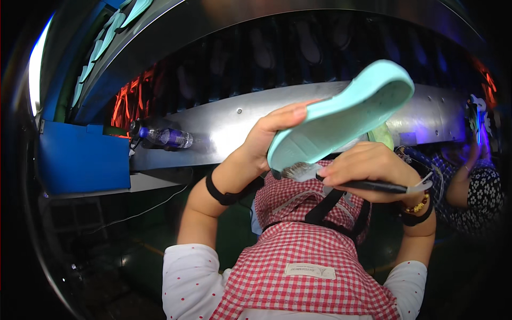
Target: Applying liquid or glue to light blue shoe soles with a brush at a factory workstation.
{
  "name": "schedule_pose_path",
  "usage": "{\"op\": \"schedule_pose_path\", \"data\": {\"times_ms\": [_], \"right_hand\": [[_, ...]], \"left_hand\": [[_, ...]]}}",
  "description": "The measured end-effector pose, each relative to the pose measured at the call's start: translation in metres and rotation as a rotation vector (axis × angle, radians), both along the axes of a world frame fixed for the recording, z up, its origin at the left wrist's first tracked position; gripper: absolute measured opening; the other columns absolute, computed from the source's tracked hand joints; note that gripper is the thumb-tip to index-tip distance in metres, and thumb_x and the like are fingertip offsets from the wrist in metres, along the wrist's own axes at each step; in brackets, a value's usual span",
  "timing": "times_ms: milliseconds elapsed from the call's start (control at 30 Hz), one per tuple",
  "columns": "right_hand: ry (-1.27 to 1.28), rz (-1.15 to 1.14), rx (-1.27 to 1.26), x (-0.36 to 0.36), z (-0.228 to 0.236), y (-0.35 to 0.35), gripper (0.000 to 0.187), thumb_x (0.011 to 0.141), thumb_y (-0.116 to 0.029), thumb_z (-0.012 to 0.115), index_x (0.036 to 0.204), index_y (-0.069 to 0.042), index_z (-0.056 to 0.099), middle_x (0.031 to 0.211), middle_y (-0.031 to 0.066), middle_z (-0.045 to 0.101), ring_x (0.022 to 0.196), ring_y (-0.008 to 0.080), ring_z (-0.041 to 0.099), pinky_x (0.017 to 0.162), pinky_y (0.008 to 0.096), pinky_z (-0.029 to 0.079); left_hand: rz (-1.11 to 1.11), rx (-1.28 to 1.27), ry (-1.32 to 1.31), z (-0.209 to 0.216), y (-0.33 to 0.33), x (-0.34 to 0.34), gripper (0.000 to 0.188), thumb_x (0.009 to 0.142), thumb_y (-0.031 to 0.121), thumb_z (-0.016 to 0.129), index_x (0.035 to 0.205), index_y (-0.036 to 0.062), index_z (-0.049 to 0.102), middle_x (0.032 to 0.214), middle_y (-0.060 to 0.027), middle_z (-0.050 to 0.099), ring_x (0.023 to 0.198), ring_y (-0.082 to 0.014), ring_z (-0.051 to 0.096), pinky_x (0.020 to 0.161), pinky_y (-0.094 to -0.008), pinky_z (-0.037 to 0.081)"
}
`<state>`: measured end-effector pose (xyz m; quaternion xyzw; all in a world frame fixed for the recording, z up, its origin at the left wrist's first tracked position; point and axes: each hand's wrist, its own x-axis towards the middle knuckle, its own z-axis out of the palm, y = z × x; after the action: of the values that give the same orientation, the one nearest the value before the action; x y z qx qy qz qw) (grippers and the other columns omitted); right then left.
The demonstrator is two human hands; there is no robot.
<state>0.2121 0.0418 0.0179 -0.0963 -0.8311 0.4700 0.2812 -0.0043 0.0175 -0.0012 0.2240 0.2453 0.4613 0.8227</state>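
A mint-green shoe sole [341, 118] is held up at a slant, its hollow, rimmed side showing. My left hand [274, 128] grips it along the left edge, with the thumb over the rim and the other fingers partly hidden behind. In my right hand [368, 166] is a brush [373, 186] with a black handle, pinched near its head. The pale bristles lie at the sole's lower end, against or just beside its rim; I cannot tell whether they touch.
A metal ledge [218, 128] runs behind the sole, with a plastic bottle [170, 138] lying on its left part. Farther back, dim shoe soles [309, 45] stand in a dark row. A blue box [82, 157] is at left. At right another person's arm [460, 178] shows.
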Motion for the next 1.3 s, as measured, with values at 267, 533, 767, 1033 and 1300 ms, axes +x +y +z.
{"op": "schedule_pose_path", "data": {"times_ms": [267, 533, 767, 1033, 1300], "right_hand": [[-0.167, 0.078, 0.22, 0.016, -0.007, 0.01, 0.019, 0.071, -0.008, 0.063, 0.09, -0.01, 0.066, 0.095, 0.0038, 0.066, 0.086, 0.0204, 0.062, 0.071, 0.0306, 0.045], [-0.24, 0.044, 0.287, 0.033, -0.012, 0.023, 0.019, 0.074, -0.011, 0.057, 0.09, -0.01, 0.066, 0.096, 0.0031, 0.066, 0.084, 0.0192, 0.063, 0.067, 0.03, 0.044], [-0.244, -0.057, 0.277, 0.039, -0.003, 0.034, 0.024, 0.066, -0.001, 0.064, 0.089, -0.007, 0.065, 0.098, 0.0083, 0.065, 0.084, 0.0238, 0.063, 0.07, 0.0315, 0.047], [-0.061, -0.051, -0.37, 0.036, -0.009, 0.021, 0.025, 0.072, 0.002, 0.061, 0.097, 0.004, 0.062, 0.096, 0.0179, 0.063, 0.089, 0.0231, 0.063, 0.081, 0.0305, 0.049], [0.119, -0.343, -0.581, -0.001, -0.034, 0.005, 0.017, 0.08, -0.005, 0.059, 0.095, 0.002, 0.064, 0.084, 0.0096, 0.065, 0.074, 0.0114, 0.061, 0.069, 0.0213, 0.047]], "left_hand": [[-0.175, -0.073, 0.23, -0.005, 0.004, 0.0, 0.046, 0.085, 0.02, 0.053, 0.123, -0.0047, 0.043, 0.116, -0.0173, 0.053, 0.101, -0.02, 0.056, 0.088, -0.0302, 0.044], [-0.176, -0.061, 0.318, -0.007, 0.003, -0.002, 0.049, 0.084, 0.023, 0.054, 0.124, -0.004, 0.043, 0.118, -0.0178, 0.051, 0.103, -0.0205, 0.055, 0.088, -0.0287, 0.044], [-0.074, -0.054, 0.363, -0.005, 0.002, -0.009, 0.051, 0.083, 0.024, 0.055, 0.125, -0.0038, 0.043, 0.12, -0.0173, 0.05, 0.103, -0.0201, 0.054, 0.088, -0.0263, 0.043], [0.033, -0.094, 0.116, -0.02, 0.005, -0.014, 0.053, 0.085, 0.023, 0.049, 0.13, -0.0016, 0.035, 0.121, -0.0188, 0.049, 0.106, -0.0238, 0.054, 0.091, -0.0332, 0.043], [0.08, -0.075, -0.057, -0.03, 0.006, 0.008, 0.052, 0.088, 0.032, 0.039, 0.128, -0.0016, 0.036, 0.117, -0.0217, 0.051, 0.101, -0.0314, 0.056, 0.084, -0.044, 0.048]]}}
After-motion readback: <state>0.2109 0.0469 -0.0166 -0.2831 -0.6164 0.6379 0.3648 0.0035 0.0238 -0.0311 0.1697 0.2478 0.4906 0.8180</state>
